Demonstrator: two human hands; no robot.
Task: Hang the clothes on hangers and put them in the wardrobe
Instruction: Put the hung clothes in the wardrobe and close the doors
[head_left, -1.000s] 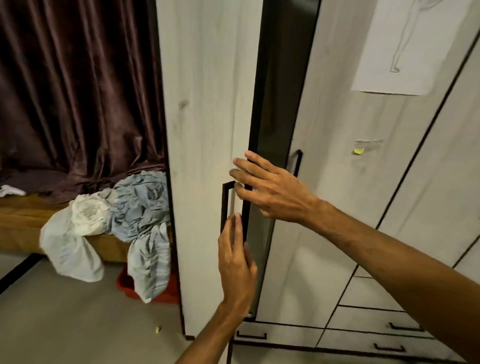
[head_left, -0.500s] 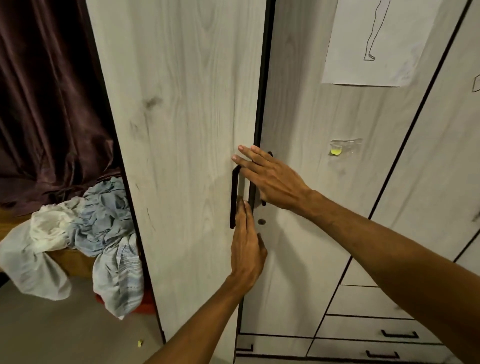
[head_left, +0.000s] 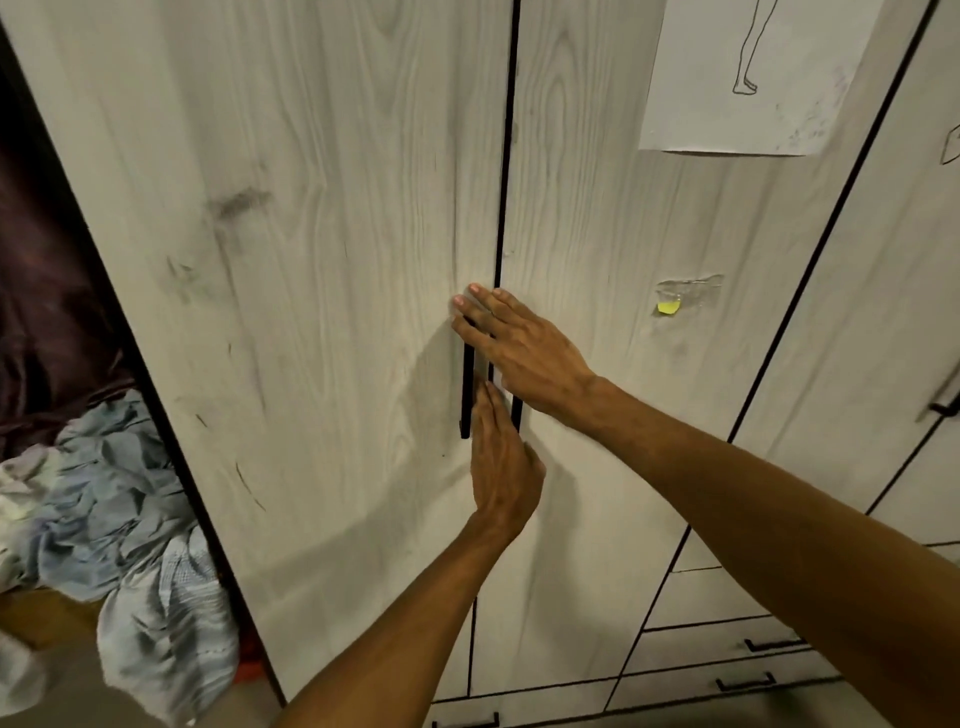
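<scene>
The left hand (head_left: 501, 467) is pressing flat on the seam of the closed wardrobe (head_left: 311, 260) doors, fingers straight and held together, pointing up between the black door handles (head_left: 466, 395). The right hand (head_left: 519, 348) is lying flat across the seam above it, fingers straight and slightly fanned. The crumpled clothes (head_left: 119, 519) are lying heaped at the left, beside the wardrobe.

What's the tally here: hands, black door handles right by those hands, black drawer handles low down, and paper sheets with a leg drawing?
Bare hands, left hand and right hand: 2
Black vertical bar handles by the hands: 2
Black drawer handles: 3
White paper sheet with a leg sketch: 1
Total: 8
</scene>
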